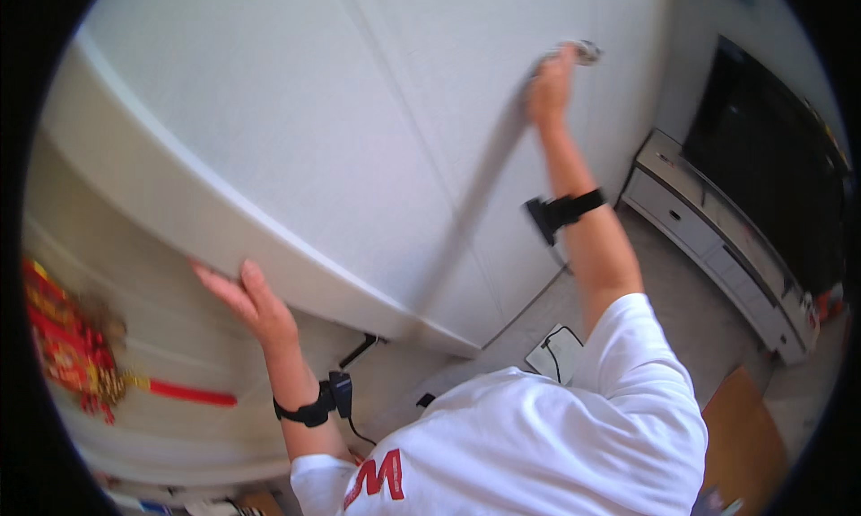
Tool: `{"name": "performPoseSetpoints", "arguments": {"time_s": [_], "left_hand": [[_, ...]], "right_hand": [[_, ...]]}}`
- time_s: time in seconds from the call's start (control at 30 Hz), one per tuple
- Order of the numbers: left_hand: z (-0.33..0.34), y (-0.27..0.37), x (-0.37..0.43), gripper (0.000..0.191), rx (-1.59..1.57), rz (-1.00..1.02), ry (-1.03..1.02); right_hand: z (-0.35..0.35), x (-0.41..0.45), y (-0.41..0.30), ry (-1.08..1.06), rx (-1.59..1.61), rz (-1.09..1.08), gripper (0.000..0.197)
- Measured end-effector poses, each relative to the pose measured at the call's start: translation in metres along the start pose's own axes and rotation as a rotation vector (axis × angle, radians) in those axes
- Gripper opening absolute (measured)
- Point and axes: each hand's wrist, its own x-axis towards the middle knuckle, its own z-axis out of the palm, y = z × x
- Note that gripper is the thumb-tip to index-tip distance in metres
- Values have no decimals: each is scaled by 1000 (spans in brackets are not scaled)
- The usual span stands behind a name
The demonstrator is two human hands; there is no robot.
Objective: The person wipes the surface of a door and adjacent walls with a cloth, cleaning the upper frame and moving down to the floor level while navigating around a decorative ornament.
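My right hand (pixel 551 88) is raised against a broad white wall or panel (pixel 282 112), gripping a crumpled pale cloth (pixel 588 51) with dark patches. The cloth is blurred and mostly covered by the fingers. Lower on the left, my left hand (pixel 259 307) is at the panel's thick white edge (pixel 222 226), thumb and fingers apart and nothing held. Whether its fingers press on that edge cannot be told. A black strap with a small device circles each forearm.
At right, a large dark television (pixel 760 159) stands on a low white cabinet (pixel 713 240). A red and gold hanging ornament (pixel 74 341) is at left. On the floor lie a pale flat object (pixel 555 351) with a black cable and, at lower right, a brown board (pixel 743 435).
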Motion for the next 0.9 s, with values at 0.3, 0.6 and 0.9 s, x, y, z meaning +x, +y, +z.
{"name": "performPoseSetpoints", "arguments": {"time_s": [0.3,0.6,0.9], "left_hand": [[-8,-46,-12,58,109,-38,238],[21,-19,-8,61,130,-160,383],[14,-29,-6,65,198,-182,408]], "right_hand": [[23,-7,-196,-198,253,-565,47],[-28,-166,120,-57,-71,941,52],[7,133,-95,-95,65,-372,55]]}}
